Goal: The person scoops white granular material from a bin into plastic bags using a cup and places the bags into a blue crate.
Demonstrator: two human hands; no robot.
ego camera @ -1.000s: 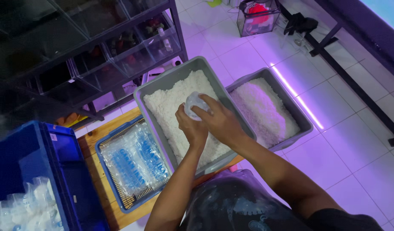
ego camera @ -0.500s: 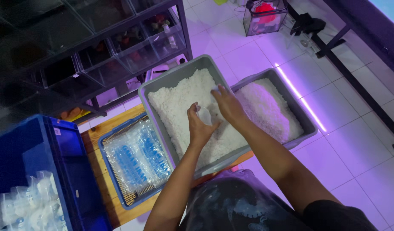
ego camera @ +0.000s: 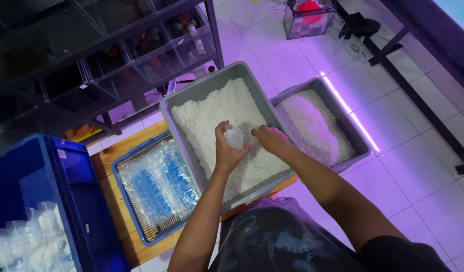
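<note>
While the left hand was closed around a small clear cup, the cup was held upright just above the white grains, with the thumb on its near side and the fingers curled behind it. Whether the cup was touching the grains could not be told. Just right of the cup, the right hand was laid palm down on the grains, its fingers loosely bent and nothing seen gripped in them; whether anything was pinched beneath could not be told.

Both hands were placed over the nearer half of a grey tub, which was filled with the grains almost to its rim. To the right of that tub, touching it along one side, a second grey tub was set, also heaped with white grains. To the left of the first tub, a blue wire-bottomed tray was rested on a wooden board, and clear packets with blue print were stacked in it. Further left, a deep blue crate was seen, with clear bags bunched in its near corner. Behind the first tub, a dark rack of clear drawers was stood on the tiled floor.
</note>
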